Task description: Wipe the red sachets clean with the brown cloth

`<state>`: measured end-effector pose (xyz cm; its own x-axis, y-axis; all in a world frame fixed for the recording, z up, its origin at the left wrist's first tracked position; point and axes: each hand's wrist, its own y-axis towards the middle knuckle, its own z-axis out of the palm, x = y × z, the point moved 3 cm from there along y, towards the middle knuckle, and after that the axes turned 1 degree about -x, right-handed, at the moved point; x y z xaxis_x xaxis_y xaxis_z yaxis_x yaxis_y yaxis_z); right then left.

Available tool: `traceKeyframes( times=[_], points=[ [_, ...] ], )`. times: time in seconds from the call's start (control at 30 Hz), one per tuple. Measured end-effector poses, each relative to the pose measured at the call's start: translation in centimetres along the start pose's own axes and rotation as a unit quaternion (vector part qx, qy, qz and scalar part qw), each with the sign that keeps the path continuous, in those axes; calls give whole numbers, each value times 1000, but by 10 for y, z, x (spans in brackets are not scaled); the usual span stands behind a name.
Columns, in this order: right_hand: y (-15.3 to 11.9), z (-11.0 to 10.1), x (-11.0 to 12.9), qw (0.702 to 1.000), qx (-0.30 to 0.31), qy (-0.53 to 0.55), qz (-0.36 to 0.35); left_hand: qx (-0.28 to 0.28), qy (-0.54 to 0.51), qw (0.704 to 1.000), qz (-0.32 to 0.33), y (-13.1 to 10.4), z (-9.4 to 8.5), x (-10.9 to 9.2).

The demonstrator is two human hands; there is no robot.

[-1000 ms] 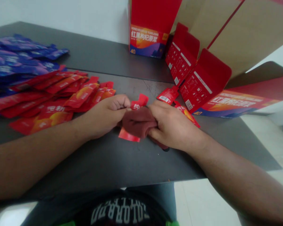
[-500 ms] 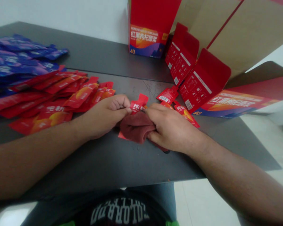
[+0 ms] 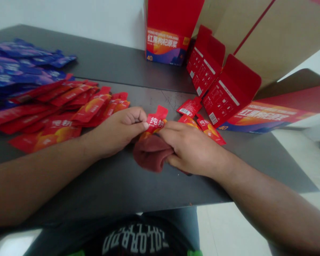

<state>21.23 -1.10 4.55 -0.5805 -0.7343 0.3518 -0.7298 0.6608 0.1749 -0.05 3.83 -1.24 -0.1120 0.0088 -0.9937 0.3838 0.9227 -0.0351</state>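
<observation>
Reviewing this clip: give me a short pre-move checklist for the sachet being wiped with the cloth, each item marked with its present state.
1. Left hand pinches the red sachet at its upper end: ok.
2. Right hand grips the maroon cloth, bunched low against the sachet: ok.
3. Sachet's lower end visible for inspection: not ok, cloth and fingers cover it.
4. Sachet surface clean and unbroken: cannot tell.
5. Loose sachets by the right hand lie apart from the cloth: ok.
6. Open red box stands clear of both hands: ok.
</observation>
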Motion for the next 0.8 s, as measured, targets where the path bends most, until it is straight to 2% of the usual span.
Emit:
traceKeyframes(
  times=[0.07,0.1,0.23,0.33,0.4,0.5,0.57,0.63,0.73,0.8],
  points=[
    [-1,0,5,999,34,1,-36,9,0,1000,0,0,0,0],
    [-2,-1,5,999,31,-9,-29,10,-3,1000,-5,-1,0,-1],
    [-1,-10,-8,991,-72,-69,87,-4,-28,999,-34,-2,6,-7],
    [-1,-9,-12,986,-105,-74,110,-4,-34,998,-44,-2,8,-7],
    [-1,-5,-6,993,-77,-49,70,-3,-16,999,-29,-1,5,-5],
    [-2,2,5,1000,5,-11,-18,2,1,1000,-11,-1,-1,-1],
    [-3,2,7,999,26,-14,-31,11,-2,1000,-10,-1,-1,0],
    [-2,-3,2,999,-9,-36,6,13,-7,1000,-16,-3,0,-2],
    [-2,-15,-12,989,-97,-71,81,12,-6,999,-39,-5,5,-7],
    [-2,-20,-18,982,-131,-81,106,21,-6,998,-52,-7,10,-11]
  ],
)
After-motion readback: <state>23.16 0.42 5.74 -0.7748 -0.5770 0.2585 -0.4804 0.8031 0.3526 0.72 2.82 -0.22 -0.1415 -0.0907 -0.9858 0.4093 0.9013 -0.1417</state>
